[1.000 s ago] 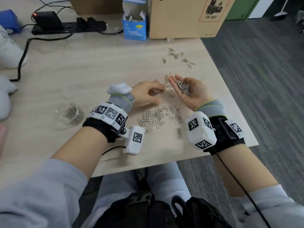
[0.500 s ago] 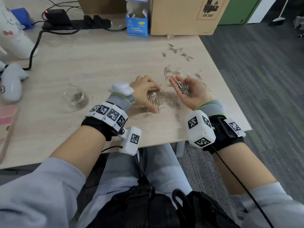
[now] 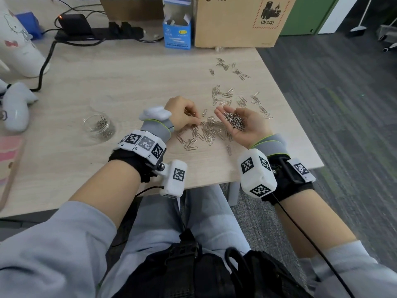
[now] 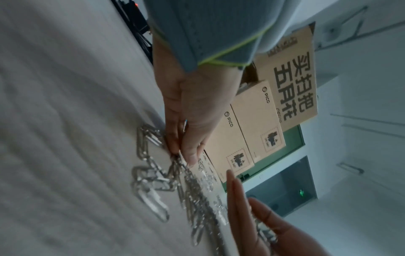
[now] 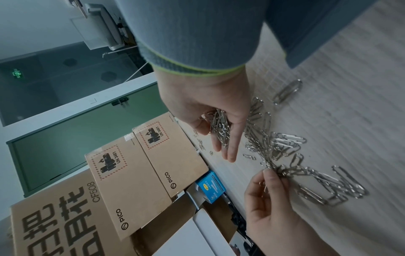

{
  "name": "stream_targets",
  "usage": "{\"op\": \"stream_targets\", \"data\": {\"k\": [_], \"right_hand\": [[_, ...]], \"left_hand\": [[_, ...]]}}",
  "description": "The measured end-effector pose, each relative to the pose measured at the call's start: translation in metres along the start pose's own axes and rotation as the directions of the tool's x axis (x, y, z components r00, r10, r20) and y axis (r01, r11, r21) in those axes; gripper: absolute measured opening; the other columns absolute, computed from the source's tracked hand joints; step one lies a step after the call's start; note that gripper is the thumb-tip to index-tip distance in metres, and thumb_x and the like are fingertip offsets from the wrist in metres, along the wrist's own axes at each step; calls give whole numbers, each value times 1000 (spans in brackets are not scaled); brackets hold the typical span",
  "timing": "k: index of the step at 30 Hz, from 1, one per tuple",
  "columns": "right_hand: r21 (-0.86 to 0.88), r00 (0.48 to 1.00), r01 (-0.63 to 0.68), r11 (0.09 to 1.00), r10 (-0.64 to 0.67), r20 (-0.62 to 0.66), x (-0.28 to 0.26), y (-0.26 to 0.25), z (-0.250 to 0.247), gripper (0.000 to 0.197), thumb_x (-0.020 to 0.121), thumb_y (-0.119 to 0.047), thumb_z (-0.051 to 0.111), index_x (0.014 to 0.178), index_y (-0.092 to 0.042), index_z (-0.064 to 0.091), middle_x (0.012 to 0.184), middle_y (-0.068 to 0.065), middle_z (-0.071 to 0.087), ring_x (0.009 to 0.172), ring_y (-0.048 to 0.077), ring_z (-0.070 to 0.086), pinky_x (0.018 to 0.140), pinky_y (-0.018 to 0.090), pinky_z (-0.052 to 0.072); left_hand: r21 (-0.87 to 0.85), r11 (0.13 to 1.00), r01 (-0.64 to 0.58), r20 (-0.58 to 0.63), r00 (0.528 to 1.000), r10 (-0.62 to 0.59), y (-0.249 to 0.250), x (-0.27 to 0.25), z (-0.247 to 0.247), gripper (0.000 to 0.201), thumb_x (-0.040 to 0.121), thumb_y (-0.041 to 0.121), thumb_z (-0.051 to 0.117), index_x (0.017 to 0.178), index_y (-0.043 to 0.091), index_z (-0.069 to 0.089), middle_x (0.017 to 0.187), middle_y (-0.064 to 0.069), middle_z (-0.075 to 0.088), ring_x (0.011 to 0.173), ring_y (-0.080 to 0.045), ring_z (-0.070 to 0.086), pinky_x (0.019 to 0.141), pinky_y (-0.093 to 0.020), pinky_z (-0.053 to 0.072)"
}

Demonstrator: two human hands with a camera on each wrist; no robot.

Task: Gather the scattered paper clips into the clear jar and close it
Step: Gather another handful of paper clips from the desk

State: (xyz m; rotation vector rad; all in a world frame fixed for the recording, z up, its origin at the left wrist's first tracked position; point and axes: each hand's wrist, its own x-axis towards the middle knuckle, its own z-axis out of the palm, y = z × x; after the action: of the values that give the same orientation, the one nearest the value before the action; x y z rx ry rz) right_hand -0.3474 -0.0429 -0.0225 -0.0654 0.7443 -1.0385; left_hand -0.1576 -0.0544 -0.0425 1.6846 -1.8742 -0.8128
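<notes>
I have the pale wood-grain table (image 3: 129,82) under me, with the silver wire paper clips in three lots: a dense heap (image 3: 206,132) between my hands, a looser scatter (image 3: 236,97) beyond it, and a few far ones (image 3: 227,66) near the big brown cardboard box (image 3: 236,20).

My right hand (image 3: 242,123) lies palm up, fingers relaxed and slightly cupped, serving as a tray for a loose bundle of clips (image 3: 234,121). My left hand (image 3: 182,115) has thumb and fingertips pinched together on a few clips at the near edge of the heap; the right wrist view shows that pinch closed on wire.

To do this pick well, I judge I should lift slowly, since these clips tangle and may drag neighbours off the table edge, then drop them deep into the right palm, not onto the fingers. The palm looks fairly full, so I would tip it into the jar soon.

The small clear round jar (image 3: 98,125) stands open, well to the left of my left wrist, holding only a few clips (image 3: 101,124). I cannot see its lid. The small blue cardboard carton (image 3: 177,33) at the back stands with its flaps open; its contents are hidden.
</notes>
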Motion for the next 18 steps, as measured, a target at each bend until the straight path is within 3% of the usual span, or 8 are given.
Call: {"op": "stream_targets", "data": {"k": [2,5,8,10,12,14,18], "right_hand": [[-7,1000,-10,1000,10,-4,1,2,2,30,98,-3,31,90,13,55,97,31,58,124,41,49,106,40,42],[-45,1000,-26,999,25,-15,4,8,6,29,97,-3,32,88,11,56,100,31,58,124,40,50,104,40,44],[-76,999,-32,997,32,-9,10,18,13,26,97,-2,32,86,7,54,100,26,56,126,38,48,92,44,52],[-76,999,-46,996,46,-1,13,24,18,25,97,-3,33,83,5,53,101,23,55,126,37,49,84,46,55],[-81,997,-68,994,71,23,13,29,23,26,97,-5,34,85,5,54,97,22,59,112,36,57,69,42,57],[-99,997,-69,993,72,37,14,33,27,29,99,-6,33,86,4,57,84,18,64,89,29,60,55,36,58],[-78,997,-64,995,67,46,16,37,33,27,98,-3,34,85,3,57,70,17,67,81,27,58,55,34,58]], "left_hand": [[-52,999,-1,-32,999,-1,1,1,-6,10,70,11,76,78,8,71,60,7,60,56,-9,56,69,-29,49],[-146,989,-23,-43,999,17,9,3,-13,10,69,9,77,78,9,72,47,14,62,49,4,57,71,-27,52],[-258,964,-70,-8,998,70,20,2,-19,15,68,5,77,70,18,70,49,14,65,57,-6,64,74,-31,56],[-298,949,-108,41,991,125,30,1,-19,15,69,3,76,69,16,69,59,9,69,63,-11,66,74,-30,56],[-285,951,-124,80,985,152,38,2,-17,13,70,4,76,76,14,70,70,-1,69,68,-14,64,78,-33,54],[-255,959,-125,116,981,159,42,2,-15,16,70,4,75,80,16,69,76,-8,68,68,-11,61,78,-33,53],[-256,957,-138,75,984,162,43,0,-19,16,71,3,73,84,12,70,79,-7,69,64,0,62,68,-17,54]]}}
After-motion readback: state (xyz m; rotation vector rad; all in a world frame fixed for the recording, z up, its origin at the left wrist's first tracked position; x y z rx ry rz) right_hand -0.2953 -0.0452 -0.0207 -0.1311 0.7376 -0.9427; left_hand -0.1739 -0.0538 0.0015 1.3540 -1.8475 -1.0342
